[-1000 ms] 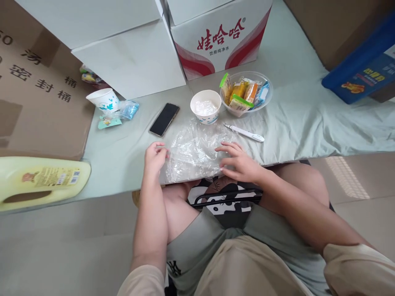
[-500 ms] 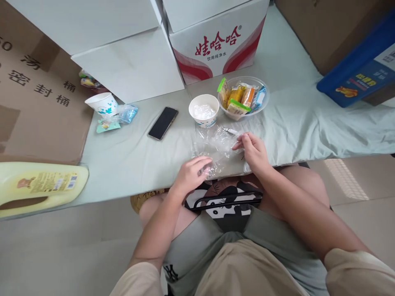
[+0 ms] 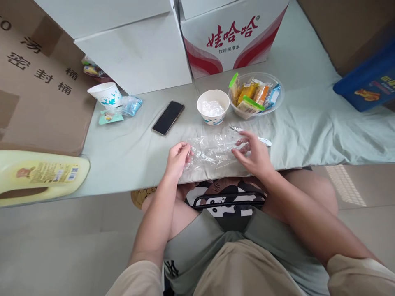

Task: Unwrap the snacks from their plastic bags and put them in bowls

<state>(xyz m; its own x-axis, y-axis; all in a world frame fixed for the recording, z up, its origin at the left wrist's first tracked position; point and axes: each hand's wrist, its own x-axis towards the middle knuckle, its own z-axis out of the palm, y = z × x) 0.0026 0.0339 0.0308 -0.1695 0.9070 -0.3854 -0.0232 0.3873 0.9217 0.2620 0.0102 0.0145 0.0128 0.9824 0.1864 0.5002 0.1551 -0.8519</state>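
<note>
A crinkled clear plastic bag or film (image 3: 210, 150) lies spread near the table's front edge. Its left end is pinched in the fingers of my left hand (image 3: 179, 159). My right hand (image 3: 254, 155) is over the right end, thumb and fingers apart, with nothing gripped. A slim tool with a white handle (image 3: 264, 142) and silvery tip lies on the cloth behind that hand, partly hidden by the fingers. Just beyond the plastic stands a paper bowl (image 3: 213, 120) with crumpled clear plastic inside. Beside it is a clear plastic bowl (image 3: 279, 105) of wrapped snacks.
A phone (image 3: 168, 118) lies left of the paper bowl. Farther left are a tilted paper bowl (image 3: 106, 96) and a blue packet (image 3: 132, 105). White cartons (image 3: 231, 45) line the back. A yellow jug (image 3: 46, 174) and a blue container (image 3: 364, 82) flank the table.
My right hand has let go of the white-handled tool, which now lies on the cloth. My left hand has moved left and up, and the plastic is spread wider.
</note>
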